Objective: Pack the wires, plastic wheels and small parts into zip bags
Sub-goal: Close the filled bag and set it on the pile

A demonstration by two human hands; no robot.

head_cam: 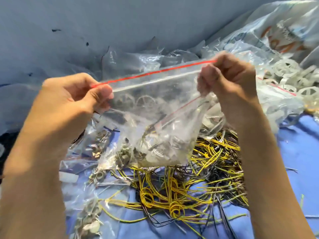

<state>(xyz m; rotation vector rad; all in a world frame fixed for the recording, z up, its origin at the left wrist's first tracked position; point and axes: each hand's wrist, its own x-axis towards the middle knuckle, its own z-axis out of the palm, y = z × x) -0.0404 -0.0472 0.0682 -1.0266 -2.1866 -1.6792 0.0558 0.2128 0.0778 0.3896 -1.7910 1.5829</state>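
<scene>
Blue cloth (300,152) bench | zip bag (155,104) held ctr, part-filled | L hand (72,100) pinches strip end 9 o'clock, R hand (229,78) pinches 1 o'clock | wires (198,178) loose 6 o'clock | risk: strip not fully sealed, parts spill.

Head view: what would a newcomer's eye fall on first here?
A clear zip bag with a red strip, held up mid-frame, its top corners pinched by the left hand and the right hand. Below it sprawls a tangle of yellow wires on blue cloth. White plastic wheels lie at far right.
</scene>
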